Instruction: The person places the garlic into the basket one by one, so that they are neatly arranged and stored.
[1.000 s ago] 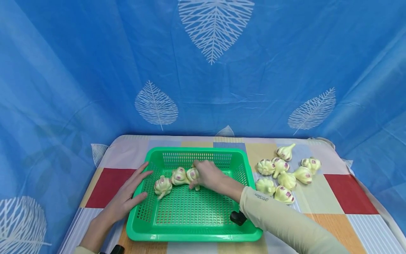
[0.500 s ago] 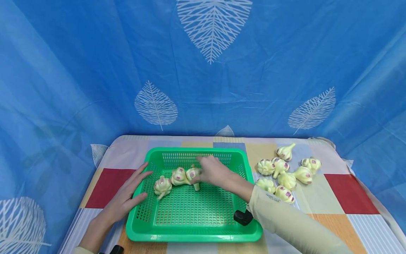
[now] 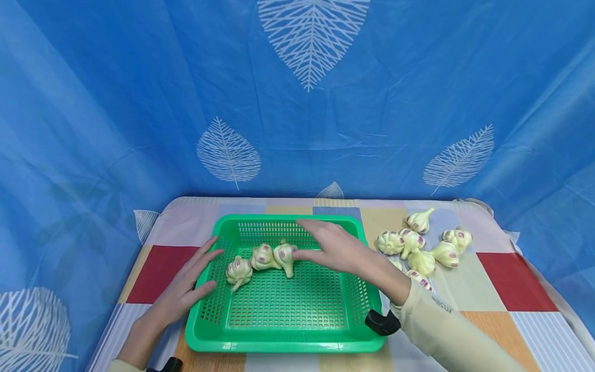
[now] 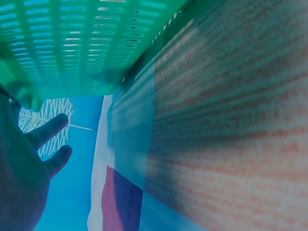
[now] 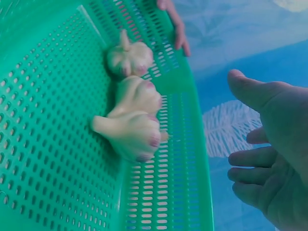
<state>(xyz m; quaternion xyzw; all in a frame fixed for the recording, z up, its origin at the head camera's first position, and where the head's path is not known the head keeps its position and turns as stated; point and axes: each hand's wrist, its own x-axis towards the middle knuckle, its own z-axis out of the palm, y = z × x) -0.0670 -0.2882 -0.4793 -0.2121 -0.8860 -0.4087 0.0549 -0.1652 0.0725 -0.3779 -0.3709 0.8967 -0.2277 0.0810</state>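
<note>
A green plastic basket point(image 3: 283, 346) holds a row of 3 garlic bulbs: a left bulb point(image 3: 239, 270), a middle bulb point(image 3: 263, 257) and a right bulb point(image 3: 284, 253). My right hand point(image 3: 339, 248) hovers over the basket beside the right bulb, thumb and fingers spread and holding nothing; the right wrist view shows that hand point(image 5: 274, 149) apart from the bulbs. At the basket's left rim is my left hand point(image 3: 178, 294), fingers extended and spread. In the left wrist view, part of the left hand point(image 4: 29, 168) appears below the basket wall point(image 4: 77, 48).
To the right of the basket, several garlic bulbs point(image 3: 422, 262) lie grouped on the patchwork tablecloth point(image 3: 492, 330). My right sleeve point(image 3: 455, 330) partly covers the nearest ones. A blue curtain point(image 3: 381, 103) with white leaf prints hangs behind and at both sides.
My right hand has let go of the right garlic bulb, spread its fingers and drawn up and to the right. The bulb stays beside the middle one. My left hand has stayed put.
</note>
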